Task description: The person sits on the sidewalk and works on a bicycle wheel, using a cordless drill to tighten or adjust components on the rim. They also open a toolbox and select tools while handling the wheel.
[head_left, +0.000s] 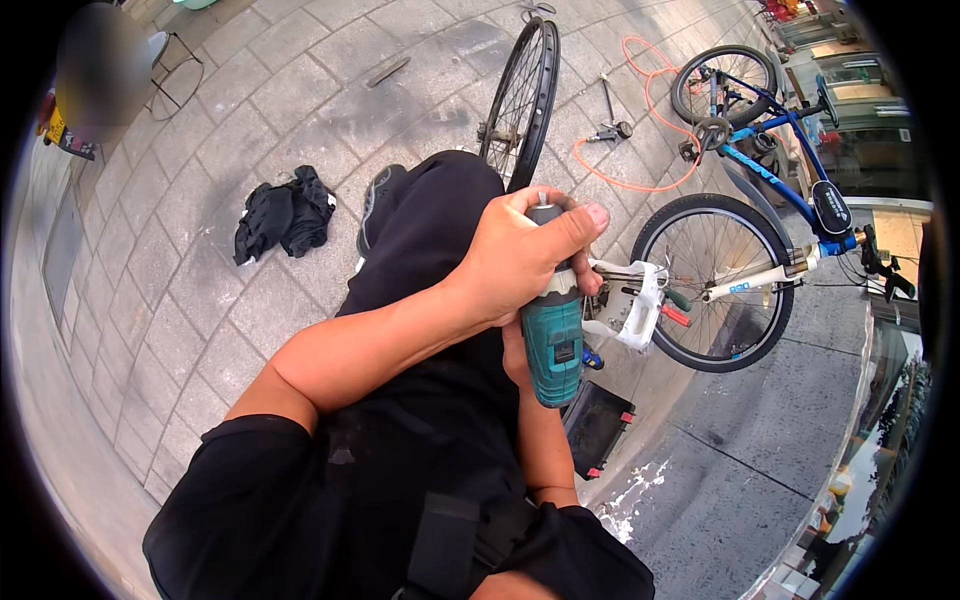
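Note:
A teal cordless drill (552, 345) is held in front of my body, its chuck end pointing away from me. My left hand (520, 245) is closed around the chuck and front collar, with the thumb lying across the top. My right hand (513, 350) comes up under the drill body, where the grip would be; the drill and my left hand cover most of its fingers. Beyond the drill is a white plastic holder (637, 312) with several hand tools in it, among them red-handled (676, 315) and green-handled (678, 299) ones.
A blue bicycle (770, 180) stands at the right. A loose wheel (537, 90) is upright ahead of my knee. An orange hose (640, 187) loops near a floor pump (608, 125). Black cloth (287, 215) lies on the paving at left; an open black case (597, 425) sits right.

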